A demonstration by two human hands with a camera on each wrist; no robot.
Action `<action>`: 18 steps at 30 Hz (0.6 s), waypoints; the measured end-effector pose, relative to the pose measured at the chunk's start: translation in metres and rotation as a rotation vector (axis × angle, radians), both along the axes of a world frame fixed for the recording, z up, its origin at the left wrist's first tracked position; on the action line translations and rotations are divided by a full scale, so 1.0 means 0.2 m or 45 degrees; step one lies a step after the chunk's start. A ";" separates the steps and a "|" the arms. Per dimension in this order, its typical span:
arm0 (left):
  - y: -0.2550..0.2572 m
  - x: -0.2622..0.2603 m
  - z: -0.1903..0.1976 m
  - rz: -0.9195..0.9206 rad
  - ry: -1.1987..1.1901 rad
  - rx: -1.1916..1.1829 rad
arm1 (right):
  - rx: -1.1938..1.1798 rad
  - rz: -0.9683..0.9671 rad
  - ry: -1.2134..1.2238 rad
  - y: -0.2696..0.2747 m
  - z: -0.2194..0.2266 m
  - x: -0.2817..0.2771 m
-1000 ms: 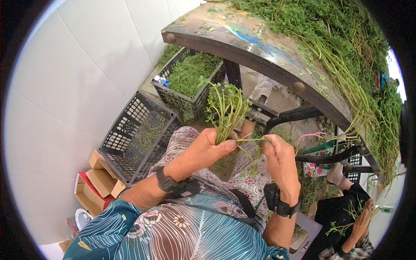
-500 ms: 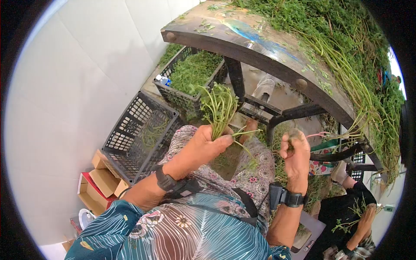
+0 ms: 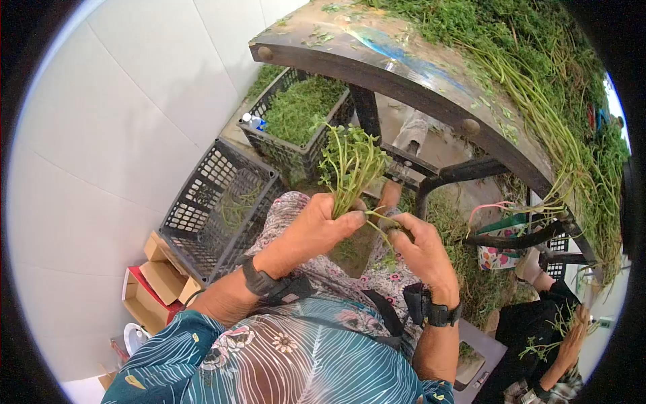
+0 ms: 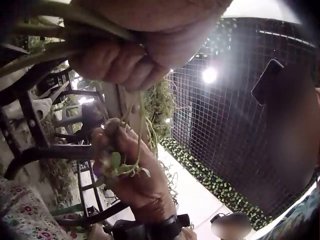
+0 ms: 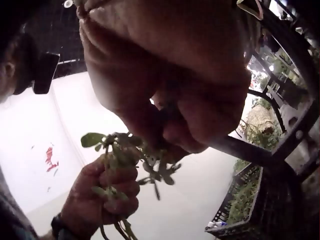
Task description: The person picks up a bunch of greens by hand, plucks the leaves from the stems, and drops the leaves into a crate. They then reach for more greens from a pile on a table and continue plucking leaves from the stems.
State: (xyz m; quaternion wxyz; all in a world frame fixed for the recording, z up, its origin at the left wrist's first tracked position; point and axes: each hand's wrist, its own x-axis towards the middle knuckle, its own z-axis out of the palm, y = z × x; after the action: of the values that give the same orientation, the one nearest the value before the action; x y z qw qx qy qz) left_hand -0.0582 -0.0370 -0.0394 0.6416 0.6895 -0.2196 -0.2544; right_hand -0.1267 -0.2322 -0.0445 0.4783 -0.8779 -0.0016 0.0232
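In the head view, my left hand (image 3: 313, 229) grips a bunch of leafy green stems (image 3: 350, 172), leaves upward, above my lap. One thin stem (image 3: 380, 217) sticks out sideways from that fist toward my right hand (image 3: 427, 256), whose thumb and fingertips pinch around it. The left wrist view has my left fist (image 4: 135, 55) close up, with a leafy sprig (image 4: 127, 167) hanging down across the right palm. From the right wrist, the curled right fingers (image 5: 195, 120) cover part of the leaves (image 5: 120, 150) beside the left hand (image 5: 102, 195).
A table (image 3: 404, 87) heaped with greens (image 3: 531, 74) stands ahead and to the right. On the floor are a crate of greens (image 3: 296, 111), a black crate (image 3: 195, 209) with a few stems, and a cardboard box (image 3: 151, 289). Another person's hand (image 3: 572, 343) holds sprigs at lower right.
My right hand pulled away from the stem to the right, then came back to it beside the bunch. The left hand keeps its grip, shifting only slightly.
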 end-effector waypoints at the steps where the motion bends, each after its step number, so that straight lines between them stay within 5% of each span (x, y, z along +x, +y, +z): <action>1: 0.00 0.00 0.01 0.002 -0.013 0.020 | 0.012 -0.046 0.000 0.00 -0.01 0.00; 9: -0.02 -0.01 0.02 -0.014 -0.017 0.066 | 0.177 -0.447 -0.134 0.00 -0.06 0.03; 12: -0.05 -0.03 0.04 0.028 -0.044 0.050 | 1.141 -0.645 0.143 0.03 0.01 0.04; 15: -0.06 -0.03 0.03 0.028 -0.089 0.049 | 0.792 -0.608 0.039 0.03 -0.07 0.07; 18: -0.05 -0.03 0.03 0.043 -0.081 0.036 | -0.099 -0.684 -0.267 -0.08 -0.23 0.11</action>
State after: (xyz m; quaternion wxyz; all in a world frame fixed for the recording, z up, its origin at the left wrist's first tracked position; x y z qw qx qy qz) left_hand -0.0640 -0.0476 -0.0337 0.6288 0.7097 -0.2247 -0.2248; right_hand -0.1056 -0.2477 -0.0915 0.4306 -0.8621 0.1826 -0.1950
